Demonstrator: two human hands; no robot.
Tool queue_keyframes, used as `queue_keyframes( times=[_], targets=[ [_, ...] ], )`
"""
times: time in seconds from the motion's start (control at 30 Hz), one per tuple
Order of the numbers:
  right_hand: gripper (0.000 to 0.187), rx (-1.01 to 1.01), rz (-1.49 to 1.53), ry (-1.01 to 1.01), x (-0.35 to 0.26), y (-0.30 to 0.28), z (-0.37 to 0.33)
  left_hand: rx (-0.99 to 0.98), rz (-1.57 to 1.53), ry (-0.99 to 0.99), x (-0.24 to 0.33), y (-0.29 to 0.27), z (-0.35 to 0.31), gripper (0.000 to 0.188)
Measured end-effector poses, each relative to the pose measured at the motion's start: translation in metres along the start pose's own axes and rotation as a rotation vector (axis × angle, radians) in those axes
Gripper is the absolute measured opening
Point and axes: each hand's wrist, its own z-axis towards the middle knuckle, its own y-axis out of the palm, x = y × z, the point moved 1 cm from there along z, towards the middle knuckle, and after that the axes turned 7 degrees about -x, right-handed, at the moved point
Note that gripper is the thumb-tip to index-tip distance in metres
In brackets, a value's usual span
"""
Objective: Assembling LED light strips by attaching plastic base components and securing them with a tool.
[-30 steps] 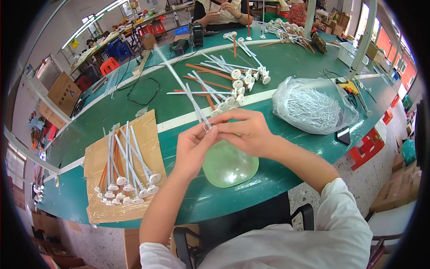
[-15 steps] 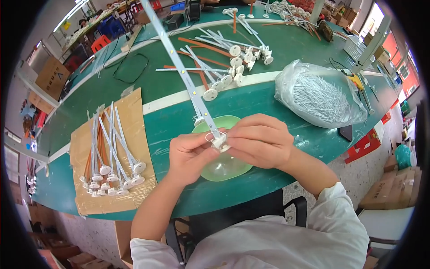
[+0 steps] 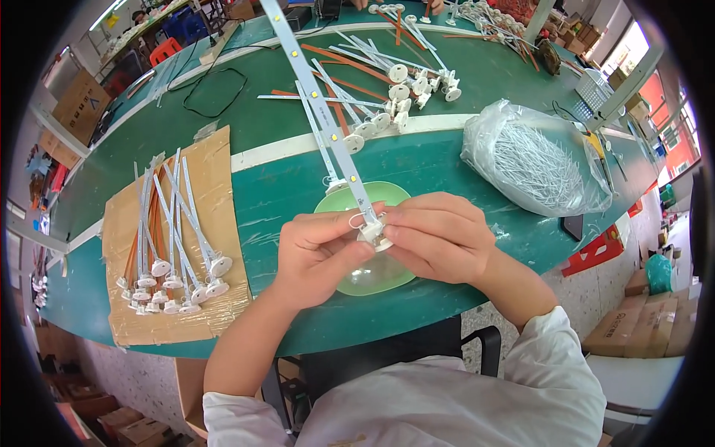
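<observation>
A long white LED strip (image 3: 325, 112) with small yellow chips slants up and away from my hands. Its lower end sits in a round white plastic base (image 3: 372, 232) with a thin wire loop. My left hand (image 3: 313, 261) pinches this base from the left between thumb and fingers. From the other side, the fingertips of my right hand (image 3: 447, 235) are closed on the base; whether they also grip a wire or small part is hidden. Beneath both hands lies a light green bowl (image 3: 398, 194), partly covered by them. Another strip with a base stands just behind it.
On the left, cardboard (image 3: 216, 164) carries several LED strips with white bases. More strips (image 3: 357, 112) lie across the far bench. A clear plastic bag (image 3: 540, 160) of short white pieces is at right, near a phone (image 3: 572, 226) and yellow-handled tool (image 3: 596, 145). Another person's hand (image 3: 436, 7) shows far back.
The view has shifted slightly, and the held strip stands a little steeper. Both hands keep their pinch on the white base. Another person's hands show more at the far edge.
</observation>
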Motion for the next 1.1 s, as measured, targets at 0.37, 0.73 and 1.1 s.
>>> queue_keyframes(
  times=[0.37, 0.73, 1.1],
  targets=[
    [0.026, 0.033, -0.005, 0.068, -0.003, 0.003, 0.002, 0.131, -0.097, -0.114, -0.001, 0.006, -0.003, 0.036],
    [0.028, -0.046, -0.001, 0.021, -0.003, 0.0, 0.002, 0.193, -0.071, -0.128, -0.004, 0.0, -0.005, 0.038],
    [0.029, -0.009, -0.003, 0.005, -0.007, 0.002, 0.0, 0.172, 0.248, -0.083, 0.01, 0.005, -0.004, 0.037]
  ],
)
